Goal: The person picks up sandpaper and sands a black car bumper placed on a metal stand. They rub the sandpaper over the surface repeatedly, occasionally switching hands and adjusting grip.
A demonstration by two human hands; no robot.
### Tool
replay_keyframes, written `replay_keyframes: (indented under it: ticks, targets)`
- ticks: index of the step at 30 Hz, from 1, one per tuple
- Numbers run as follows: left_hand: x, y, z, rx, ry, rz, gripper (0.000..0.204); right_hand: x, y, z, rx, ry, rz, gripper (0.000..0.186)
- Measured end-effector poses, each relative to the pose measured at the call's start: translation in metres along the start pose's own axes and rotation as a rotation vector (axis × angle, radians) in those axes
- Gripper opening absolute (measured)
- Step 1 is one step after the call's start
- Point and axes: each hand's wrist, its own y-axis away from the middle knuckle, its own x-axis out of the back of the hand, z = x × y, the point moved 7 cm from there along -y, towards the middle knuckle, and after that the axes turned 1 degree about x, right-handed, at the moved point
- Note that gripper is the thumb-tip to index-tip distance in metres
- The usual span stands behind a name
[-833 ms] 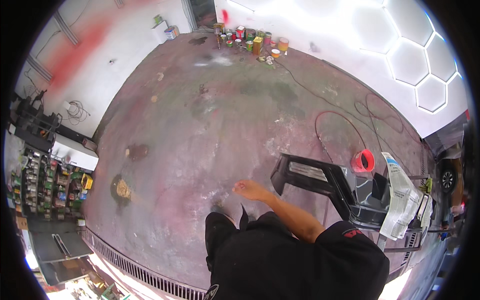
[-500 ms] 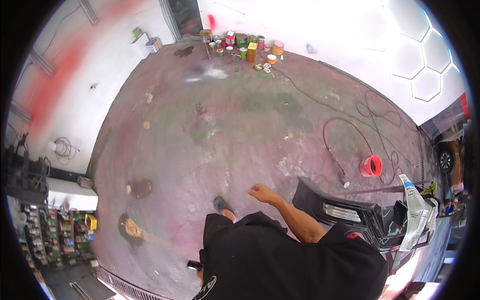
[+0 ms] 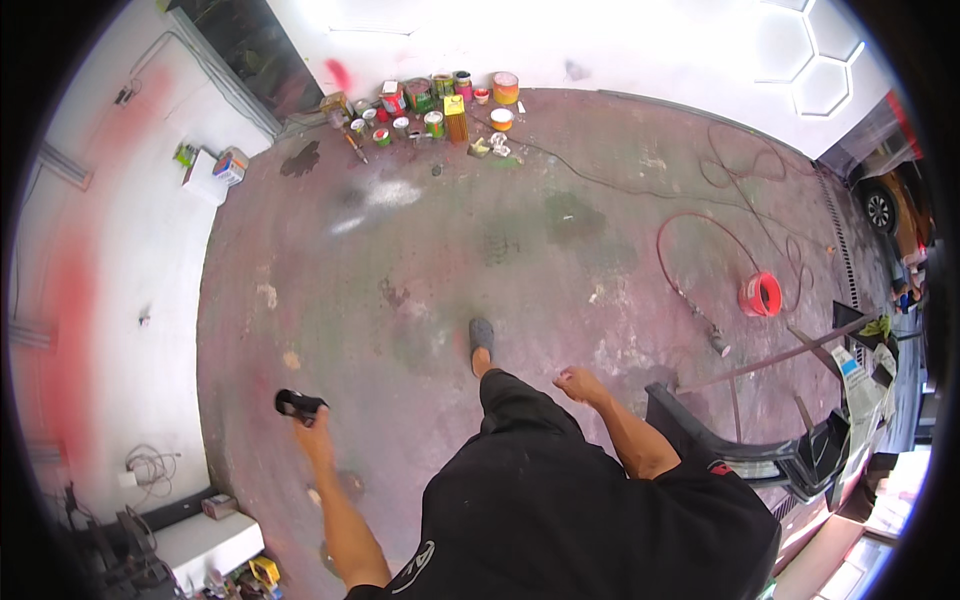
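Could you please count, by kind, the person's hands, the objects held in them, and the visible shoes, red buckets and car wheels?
Left hand and right hand: 2
Black object, held: 1
Grey shoe: 1
Red bucket: 1
Car wheel: 1
Total: 6

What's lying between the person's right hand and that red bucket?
A pale-tipped hose end lies on the stained floor between the right hand and the red bucket, as the head view shows.
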Motion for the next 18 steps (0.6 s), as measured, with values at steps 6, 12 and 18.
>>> replay_keyframes:
  ticks: [6,12,18]
  targets:
    - [-0.112,-0.027,-0.104,0.393,0.061,-0.057,0.050,0.062,-0.146,-0.031,-0.047,0.004,-0.002,0.052]
    - [-0.130,0.001,-0.158,0.792,-0.185,-0.079,0.041,0.157,-0.223,-0.162,-0.137,-0.126,0.129,0.059]
    - [-0.207,-0.176,-0.136,0.734,-0.214,-0.091,0.041,0.203,-0.362,-0.301,-0.094,-0.098,0.148,0.061]
